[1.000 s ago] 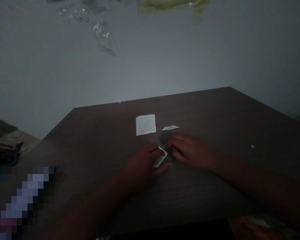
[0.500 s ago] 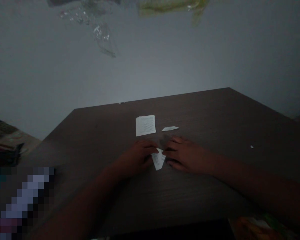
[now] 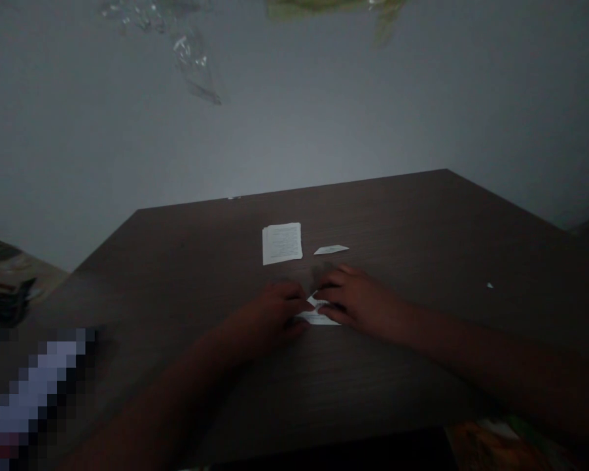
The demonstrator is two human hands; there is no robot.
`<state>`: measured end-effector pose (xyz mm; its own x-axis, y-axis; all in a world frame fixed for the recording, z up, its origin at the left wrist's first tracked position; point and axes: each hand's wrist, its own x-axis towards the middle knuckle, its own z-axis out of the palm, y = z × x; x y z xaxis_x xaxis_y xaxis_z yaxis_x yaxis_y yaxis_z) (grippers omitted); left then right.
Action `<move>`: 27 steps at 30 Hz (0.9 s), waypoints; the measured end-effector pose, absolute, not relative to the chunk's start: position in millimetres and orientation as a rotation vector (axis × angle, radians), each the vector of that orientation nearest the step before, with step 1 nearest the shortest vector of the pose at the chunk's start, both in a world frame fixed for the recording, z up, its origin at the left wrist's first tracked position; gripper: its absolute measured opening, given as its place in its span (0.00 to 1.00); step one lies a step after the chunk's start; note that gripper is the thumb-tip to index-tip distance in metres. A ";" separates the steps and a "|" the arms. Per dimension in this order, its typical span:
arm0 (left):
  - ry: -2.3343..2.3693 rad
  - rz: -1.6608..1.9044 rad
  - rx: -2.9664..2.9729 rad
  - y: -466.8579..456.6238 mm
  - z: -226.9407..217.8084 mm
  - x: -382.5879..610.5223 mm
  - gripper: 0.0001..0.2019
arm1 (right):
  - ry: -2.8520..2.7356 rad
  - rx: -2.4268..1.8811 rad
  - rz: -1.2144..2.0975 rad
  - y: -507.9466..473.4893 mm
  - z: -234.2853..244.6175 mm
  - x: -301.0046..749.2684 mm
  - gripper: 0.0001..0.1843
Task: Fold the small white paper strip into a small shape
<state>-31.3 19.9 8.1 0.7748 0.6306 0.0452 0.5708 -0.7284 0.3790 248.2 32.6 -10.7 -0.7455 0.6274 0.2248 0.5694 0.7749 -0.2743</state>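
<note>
A small piece of printed paper point(image 3: 319, 318), partly folded, lies on the brown table point(image 3: 397, 216) between my hands. My left hand point(image 3: 277, 311) has its fingers closed on the paper's left side. From the right, my right hand point(image 3: 356, 297) presses its thumb and fingers on the paper's top and right side. Parts of the paper are hidden under the fingers. Just beyond my hands lies a narrow folded paper point(image 3: 331, 250) with pointed ends. To its left is a stack of square printed papers point(image 3: 282, 243).
A tiny white scrap point(image 3: 489, 285) lies at the right of the table. Behind the far edge rises a pale wall point(image 3: 299, 131), with clear plastic point(image 3: 196, 62) and a yellow item point(image 3: 324, 6) on it. A blurred-out pale object point(image 3: 39, 386) is at lower left.
The paper between my hands has gone from a downward-pointing shape to one with a wide, flat lower edge. My right thumb has moved onto it. The view has shifted slightly.
</note>
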 end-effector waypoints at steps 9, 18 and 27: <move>1.024 0.207 2.714 11.6 14.0 -18.6 0.09 | -2.562 -0.869 0.406 46.9 -24.1 250.5 0.10; 1.067 0.017 2.940 -2.7 21.6 -3.3 0.06 | -2.613 -0.806 0.395 38.3 -15.4 245.9 0.09; 1.087 -0.045 2.953 -1.2 16.0 -3.7 0.07 | -2.715 -0.786 0.360 29.7 0.7 249.2 0.10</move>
<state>-3.7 -1.2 16.0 0.7609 0.6484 -0.0248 0.6482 -0.7613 -0.0148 249.2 29.7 0.7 -0.8085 0.5510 0.2068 0.4781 0.8198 -0.3152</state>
